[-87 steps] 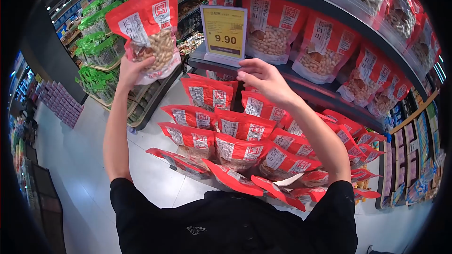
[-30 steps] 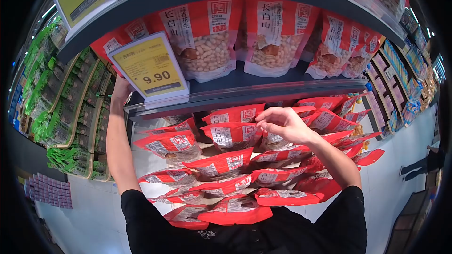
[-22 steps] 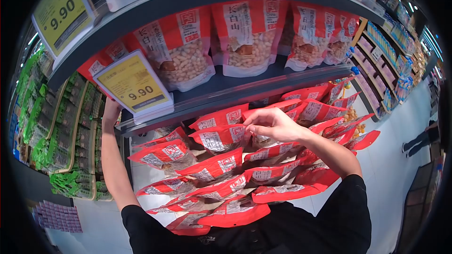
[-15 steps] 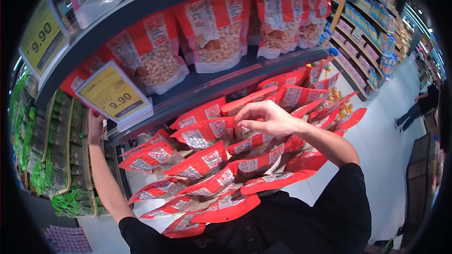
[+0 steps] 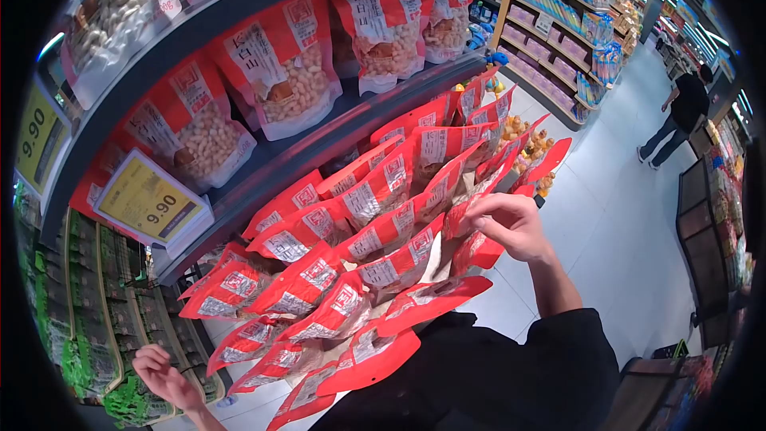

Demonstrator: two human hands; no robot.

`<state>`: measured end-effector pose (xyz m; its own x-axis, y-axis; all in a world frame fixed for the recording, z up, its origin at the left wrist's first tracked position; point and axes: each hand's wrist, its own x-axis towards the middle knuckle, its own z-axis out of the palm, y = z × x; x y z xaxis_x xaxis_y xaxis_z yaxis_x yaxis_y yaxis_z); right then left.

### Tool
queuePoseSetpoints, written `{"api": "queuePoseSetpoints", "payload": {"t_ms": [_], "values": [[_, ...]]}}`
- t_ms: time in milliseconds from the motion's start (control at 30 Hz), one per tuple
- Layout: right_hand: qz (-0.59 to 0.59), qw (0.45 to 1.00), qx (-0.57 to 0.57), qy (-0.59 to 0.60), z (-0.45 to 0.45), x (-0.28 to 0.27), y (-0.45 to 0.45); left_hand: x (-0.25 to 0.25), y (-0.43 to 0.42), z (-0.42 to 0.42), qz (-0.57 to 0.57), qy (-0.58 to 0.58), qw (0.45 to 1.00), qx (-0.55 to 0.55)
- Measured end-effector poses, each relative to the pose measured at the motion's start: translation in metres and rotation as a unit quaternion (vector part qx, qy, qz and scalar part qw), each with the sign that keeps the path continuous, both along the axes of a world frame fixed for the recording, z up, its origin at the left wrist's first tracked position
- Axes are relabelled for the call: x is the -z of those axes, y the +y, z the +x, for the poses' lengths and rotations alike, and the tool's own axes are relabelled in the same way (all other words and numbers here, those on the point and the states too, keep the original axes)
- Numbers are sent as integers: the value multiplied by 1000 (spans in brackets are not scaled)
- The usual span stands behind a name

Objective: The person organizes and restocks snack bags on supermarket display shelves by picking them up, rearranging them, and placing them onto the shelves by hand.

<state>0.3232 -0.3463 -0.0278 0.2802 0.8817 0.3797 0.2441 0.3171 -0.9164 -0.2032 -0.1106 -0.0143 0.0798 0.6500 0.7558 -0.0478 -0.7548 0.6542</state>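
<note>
Rows of red and silver bags of peanuts (image 5: pixel 299 243) stand upright, packed close together, in front of me. My right hand (image 5: pixel 511 227) is at the right side of these rows, thumb and fingers pinched at the top corner of one peanut bag (image 5: pixel 458 222). The fingertips partly cover that corner. Low on the left, my left hand (image 5: pixel 165 375) is apart from the bags. Its fingers are loosely bent with gaps between them, and nothing shows in it.
More peanut bags (image 5: pixel 279 72) line the dark shelf (image 5: pixel 351 104) above the rows, with a yellow price tag (image 5: pixel 152 201) at its left end. Green-packaged goods (image 5: pixel 76 351) hang at left. A person in dark clothes (image 5: pixel 677 116) stands in the aisle at right.
My right hand has moved from above the middle of the rows to a bag at their right side. My left hand has dropped from beside the price tag. The view has shifted right.
</note>
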Motion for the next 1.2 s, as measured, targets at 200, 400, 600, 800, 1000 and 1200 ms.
{"api": "queuePoseSetpoints", "payload": {"t_ms": [200, 400, 600, 800, 1000, 1200], "values": [[18, 993, 54, 102, -5, 28, -19, -38, -45, 48, -158, 558, 776, 249], [12, 994, 68, 84, 9, 35, -39, -40, -88, 81, -112, 681, 684, 237], [1, 984, 102, 144, 10, 52, -51, -26, -104, 89, -91, 636, 739, 203], [-2, 977, 103, 184, 15, 63, -55, -17, -134, 96, -183, 371, 869, 272], [3, 981, 60, 186, 62, 75, -59, 4, -171, 149, -175, 166, 890, 387], [22, 988, 41, 149, 152, 69, -85, 36, -208, 270, -30, -117, 834, 538]]}}
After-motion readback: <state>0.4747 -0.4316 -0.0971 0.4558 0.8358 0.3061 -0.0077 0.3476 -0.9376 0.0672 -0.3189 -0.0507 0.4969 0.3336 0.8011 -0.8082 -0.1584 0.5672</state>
